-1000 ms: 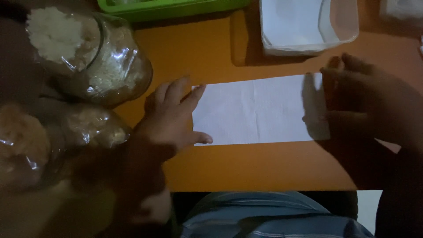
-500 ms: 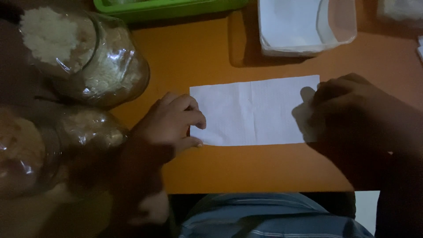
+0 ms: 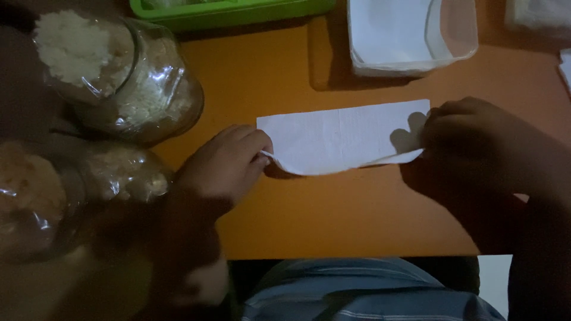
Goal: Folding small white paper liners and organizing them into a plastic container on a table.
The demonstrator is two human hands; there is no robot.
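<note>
A white paper sheet [image 3: 342, 137] lies in the middle of the frame on an orange table [image 3: 333, 220], long side running left to right. Its near edge is lifted off the table and bows downward in a curve. The left hand [image 3: 229, 163] pinches the sheet's lower left corner between thumb and fingers, with the other fingers curled in. The right hand [image 3: 476, 142] grips the sheet's right end, fingers closed over the lower right corner; its shadow falls on the paper.

In the upper left of the frame stands a clear glass jar [image 3: 119, 71] filled with pale crumbly contents, and below it, at the left edge, lies a second jar [image 3: 77, 190] with similar filling. A green tray [image 3: 238, 12] runs along the top edge. To the upper right sits a clear plastic container [image 3: 410, 35] with white sheets inside, well apart from the hands.
</note>
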